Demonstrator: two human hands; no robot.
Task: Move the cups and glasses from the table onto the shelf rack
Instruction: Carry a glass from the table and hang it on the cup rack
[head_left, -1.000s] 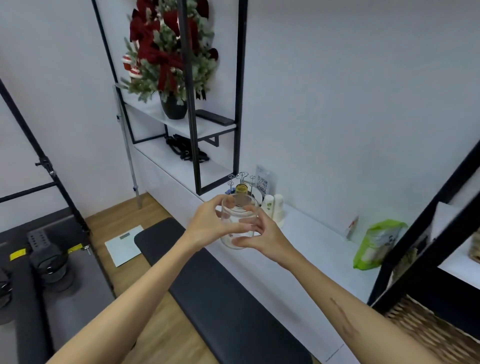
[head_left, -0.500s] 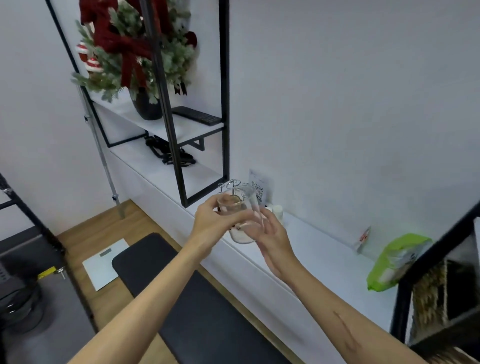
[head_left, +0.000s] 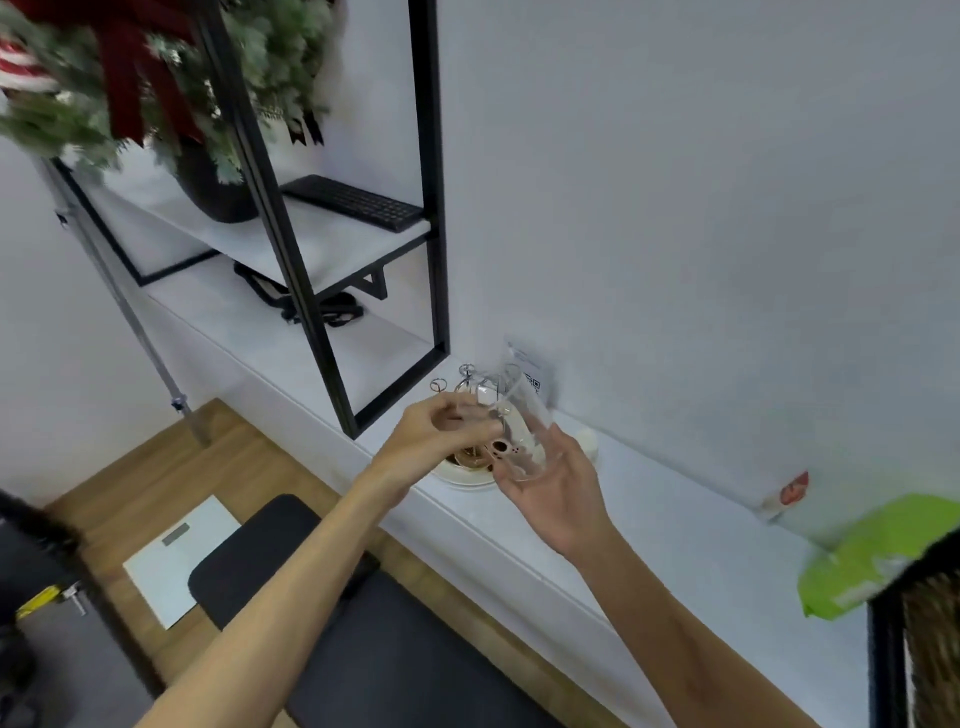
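Observation:
My right hand (head_left: 561, 486) holds a clear glass (head_left: 527, 431), tilted, its mouth up and to the left. My left hand (head_left: 434, 439) is closed beside it, fingers pinched on what looks like a second clear glass (head_left: 465, 413); blur makes the two hard to separate. Both hands hover just above a wire cup rack (head_left: 467, 371) with looped prongs on a round white base (head_left: 462, 477), which stands on the long white counter (head_left: 675, 525) by the wall.
A black-framed shelf unit (head_left: 431, 208) with a keyboard (head_left: 358, 200) and a potted red-and-green arrangement (head_left: 156, 78) stands left of the rack. A green bag (head_left: 878, 556) lies on the counter at the right. A black padded bench (head_left: 395, 649) runs below my arms.
The view has shifted closer to the counter. My hands moved from holding the glass together to drawing apart over the wire rack, and the glass in my right hand is tilted.

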